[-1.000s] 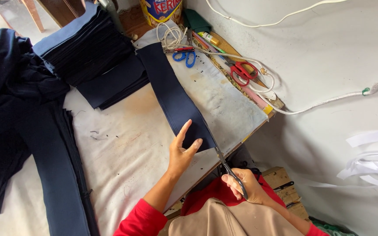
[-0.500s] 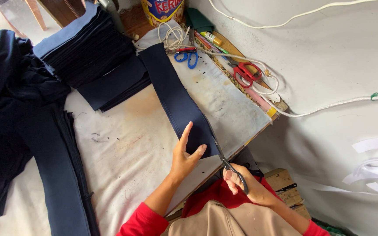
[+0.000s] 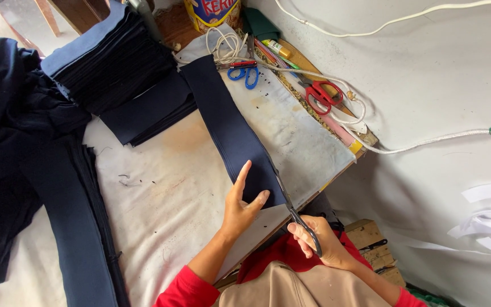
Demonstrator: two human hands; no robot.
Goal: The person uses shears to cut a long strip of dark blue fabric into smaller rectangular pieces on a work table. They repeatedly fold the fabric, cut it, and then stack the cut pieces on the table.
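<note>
Left hand (image 3: 240, 207): flat on the near end of the navy fabric strip (image 3: 231, 128), fingers spread, index pointing toward 12 o'clock, thumb out toward 3 o'clock; apparently pinning the layers so they do not shift. Right hand (image 3: 319, 241): curled shut around the handles of the black scissors (image 3: 291, 204), blades running toward 11 o'clock along the strip's right edge, just beside the left thumb. Whether the blades are parted cannot be told.

Strip lying on the white worktable (image 3: 160, 187), stretching from the hands toward 12 o'clock, far end close to the blue scissors (image 3: 244, 74). At 10 o'clock, touching the strip's far end: a tall stack of cut navy pieces (image 3: 109, 62), squared up and kept apart from the working piece. At 9 o'clock: loose navy cloth (image 3: 12, 148) heaped, with a long piece trailing toward 7 o'clock.

Along the table's far right edge, at 1 o'clock, out of the cutting path yet within reach: red scissors (image 3: 324, 94), a white cord (image 3: 336, 79) looped over them, markers (image 3: 277, 48), a wooden ruler (image 3: 313, 74). At 12 o'clock: a yellow-and-blue tin (image 3: 211, 11). At 3 o'clock, off the table: white strips (image 3: 490, 216) on the grey floor. Red sleeves on both arms.
</note>
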